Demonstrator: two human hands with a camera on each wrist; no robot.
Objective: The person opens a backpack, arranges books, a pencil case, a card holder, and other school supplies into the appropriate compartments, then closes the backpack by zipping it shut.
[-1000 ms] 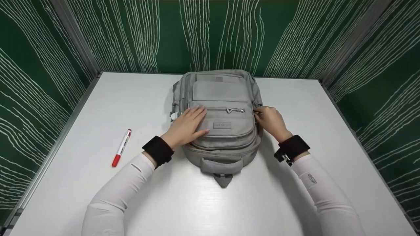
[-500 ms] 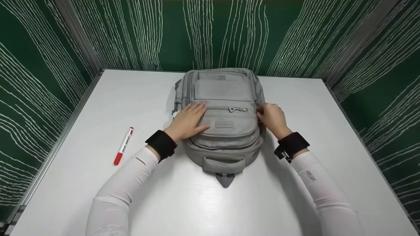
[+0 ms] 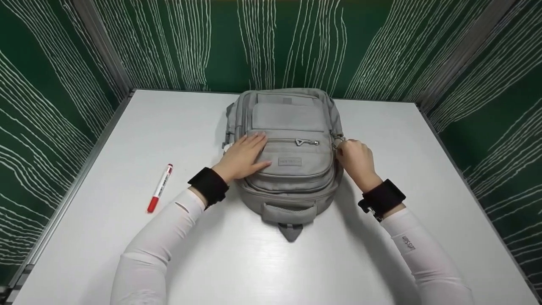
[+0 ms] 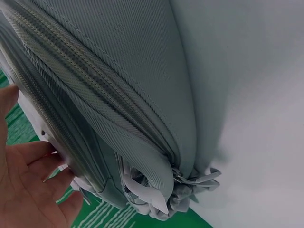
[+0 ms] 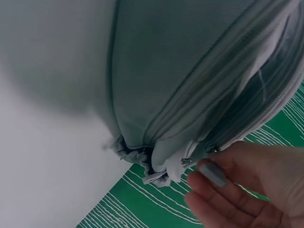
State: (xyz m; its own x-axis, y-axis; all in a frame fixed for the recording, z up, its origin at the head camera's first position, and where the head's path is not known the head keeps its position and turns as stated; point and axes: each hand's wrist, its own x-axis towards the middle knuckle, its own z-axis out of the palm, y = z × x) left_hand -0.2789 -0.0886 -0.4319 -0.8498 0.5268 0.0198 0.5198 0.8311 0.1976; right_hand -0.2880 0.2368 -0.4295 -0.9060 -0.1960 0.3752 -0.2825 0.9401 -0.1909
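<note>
A grey backpack [image 3: 292, 118] lies on the table, its front pockets facing up and its top handle [image 3: 288, 212] toward me. My left hand [image 3: 243, 157] rests on its left side with fingers straight across the front pocket; the left wrist view shows the fingers [image 4: 45, 159] against the pocket's edge. At the bag's right side, my right hand [image 3: 356, 162] has curled fingers and pinches a zipper pull [image 5: 212, 149], mostly hidden by the fingertips. The zipped pocket edge beside it gapes in the right wrist view. Another zipper pull [image 3: 307, 142] lies across the front pocket.
A red-and-white marker [image 3: 160, 188] lies on the white table [image 3: 271, 271] left of the bag. Green walls [image 3: 224, 46] with white wavy lines stand around the table's back and sides.
My right hand has drawn slightly toward me along the bag's right side, and some metal now shows by its fingertips. The left hand stays on the bag. The head view shifted a little.
</note>
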